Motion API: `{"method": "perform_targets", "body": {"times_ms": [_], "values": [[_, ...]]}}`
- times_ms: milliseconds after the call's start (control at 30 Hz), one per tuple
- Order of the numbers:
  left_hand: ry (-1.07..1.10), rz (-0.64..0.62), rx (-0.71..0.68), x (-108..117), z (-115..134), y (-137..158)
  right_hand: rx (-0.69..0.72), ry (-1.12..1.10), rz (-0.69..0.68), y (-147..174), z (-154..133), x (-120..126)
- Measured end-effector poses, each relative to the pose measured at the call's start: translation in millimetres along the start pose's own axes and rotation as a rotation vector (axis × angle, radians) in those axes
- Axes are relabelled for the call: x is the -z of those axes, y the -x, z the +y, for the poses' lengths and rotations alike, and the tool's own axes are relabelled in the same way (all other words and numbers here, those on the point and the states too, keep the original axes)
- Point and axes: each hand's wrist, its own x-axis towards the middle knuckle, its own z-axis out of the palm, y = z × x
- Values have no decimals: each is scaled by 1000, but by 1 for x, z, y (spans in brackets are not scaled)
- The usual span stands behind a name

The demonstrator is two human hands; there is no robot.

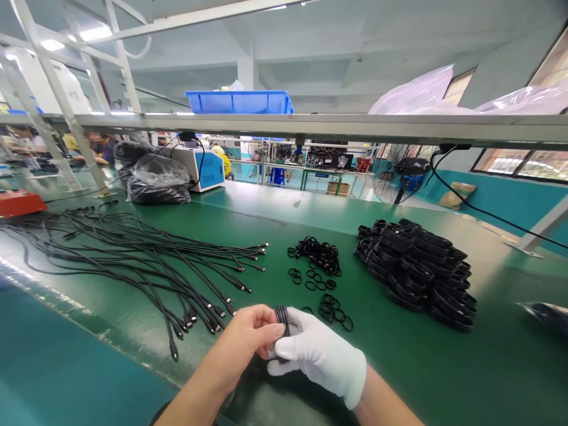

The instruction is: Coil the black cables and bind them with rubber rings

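Between my hands, above the front of the green table, is a coiled black cable (281,315). My bare left hand (252,334) pinches the coil from the left. On the right, my white-gloved right hand (315,349) closes its fingers and thumb round the other side of it. Much of the coil is hidden behind the fingers. Just beyond my hands lie small black rubber bands (331,307), some loose and some in a dense heap (317,254). Loose black cables (177,278) with connector ends spread across the table at the left.
A large pile of coiled cables (415,266) stands at the right. Farther back left are a plastic-wrapped bundle (157,177) and a blue-and-white machine (208,168). A shelf (332,125) crosses above the green table (266,213), carrying a blue bin (239,102).
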Motion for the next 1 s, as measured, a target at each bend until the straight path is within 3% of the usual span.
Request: {"method": "perform_targets", "body": {"times_ms": [200,267,367,433,567,733,867,1000], "values": [[98,-65,-55,-1,-5,-1,3,9,10,-2,4,2],[39,-51,-70,-1,-5,-1,7,19,23,-1,3,3],[-212,137,-147,1,-5,1,-9,-12,10,0,1,1],[-374,278,-279,1,-9,3,-32,-28,-11,0,1,0],[-549,354,-498,-3,-21,6,-2,28,-44,-5,4,-3],[-559,510,-569,-7,-32,4,5,38,-64,-5,7,-3],[-461,495,-541,-5,-31,-2,-15,12,-100,-6,10,0],[-515,437,-564,-2,-26,-4,53,39,-59,-9,12,-2]]}}
